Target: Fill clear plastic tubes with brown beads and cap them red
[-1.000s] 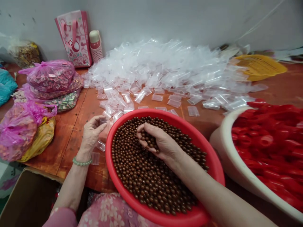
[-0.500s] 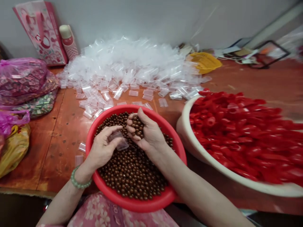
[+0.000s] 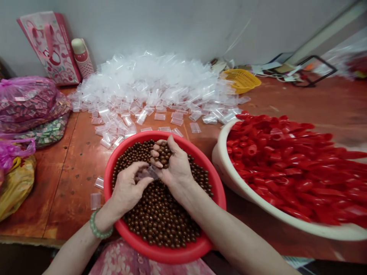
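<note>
A red basin (image 3: 172, 255) full of small brown beads (image 3: 160, 214) rests at the table's near edge, over my lap. My right hand (image 3: 172, 164) is cupped above it, holding a handful of the beads. My left hand (image 3: 127, 187) pinches a small clear plastic tube (image 3: 147, 172) and holds its mouth against the right hand. A green bead bracelet (image 3: 99, 229) sits on my left wrist.
A big heap of clear plastic tubes (image 3: 155, 84) covers the back of the orange table (image 3: 71, 172). A white basin (image 3: 246, 194) of red caps (image 3: 289, 160) stands at right. Pink bags (image 3: 28, 99) of packets lie at left; a gift bag (image 3: 48, 42), a flask (image 3: 82, 53) and a yellow basket (image 3: 242, 78) stand behind.
My left hand brought the clear tube from the table's left over the red basin to my right hand, which lifted a handful of beads. The camera turned right.
</note>
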Available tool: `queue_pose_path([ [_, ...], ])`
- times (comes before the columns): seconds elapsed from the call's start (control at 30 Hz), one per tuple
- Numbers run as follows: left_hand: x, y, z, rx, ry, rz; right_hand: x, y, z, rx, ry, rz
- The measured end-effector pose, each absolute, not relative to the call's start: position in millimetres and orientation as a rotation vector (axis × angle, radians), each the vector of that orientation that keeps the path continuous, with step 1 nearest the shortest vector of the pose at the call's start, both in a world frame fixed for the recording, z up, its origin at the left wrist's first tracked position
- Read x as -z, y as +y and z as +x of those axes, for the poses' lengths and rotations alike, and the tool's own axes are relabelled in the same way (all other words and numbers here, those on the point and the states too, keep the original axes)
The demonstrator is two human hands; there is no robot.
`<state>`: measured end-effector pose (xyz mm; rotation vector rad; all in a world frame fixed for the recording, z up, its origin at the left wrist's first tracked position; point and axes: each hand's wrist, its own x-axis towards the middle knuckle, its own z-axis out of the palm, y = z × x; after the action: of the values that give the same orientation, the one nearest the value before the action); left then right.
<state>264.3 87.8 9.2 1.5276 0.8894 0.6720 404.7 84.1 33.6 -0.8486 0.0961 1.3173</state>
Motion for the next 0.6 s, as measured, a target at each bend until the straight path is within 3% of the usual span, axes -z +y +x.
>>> queue_pose_path([
  [0.17, -9, 88, 263, -0.546, 0.862, 1.944, -32, 82, 404, -1.354, -0.023, -0.904],
  [0.6, -10, 91, 265, -0.402, 0.877, 1.818, -25, 71, 401, -1.318, -0.415, -0.996],
])
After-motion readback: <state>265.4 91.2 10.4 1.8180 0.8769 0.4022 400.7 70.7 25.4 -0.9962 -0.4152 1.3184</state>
